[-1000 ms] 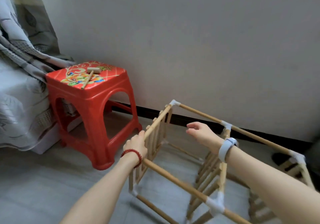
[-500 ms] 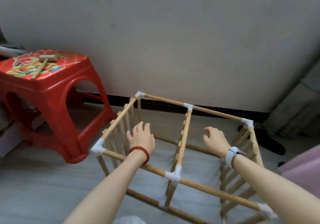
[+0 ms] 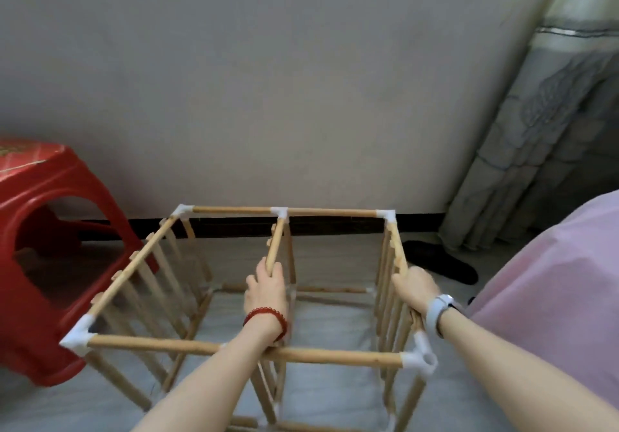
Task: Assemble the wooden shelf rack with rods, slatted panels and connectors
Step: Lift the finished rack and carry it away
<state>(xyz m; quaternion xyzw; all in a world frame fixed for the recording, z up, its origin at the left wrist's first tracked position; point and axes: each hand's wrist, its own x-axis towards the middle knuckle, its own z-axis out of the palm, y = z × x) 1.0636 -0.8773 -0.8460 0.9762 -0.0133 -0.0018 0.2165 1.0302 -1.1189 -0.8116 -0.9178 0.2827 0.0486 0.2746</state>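
Centre frame, left hand [image 3: 266, 289]: fingers curled round the rack's middle top rod [image 3: 275, 244].
Right hand [image 3: 415, 289]: grips the right top rod [image 3: 397, 247].
Left edge: red stool [image 3: 40, 204].

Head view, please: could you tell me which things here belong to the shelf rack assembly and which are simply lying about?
Belonging to the job:
- wooden rack frame
- middle top rod, gripped by the left hand
- right top rod, gripped by the right hand
- white corner connectors
- slatted side panel

Just lying about:
- red plastic stool
- dark slipper
- curtain
- pink cloth
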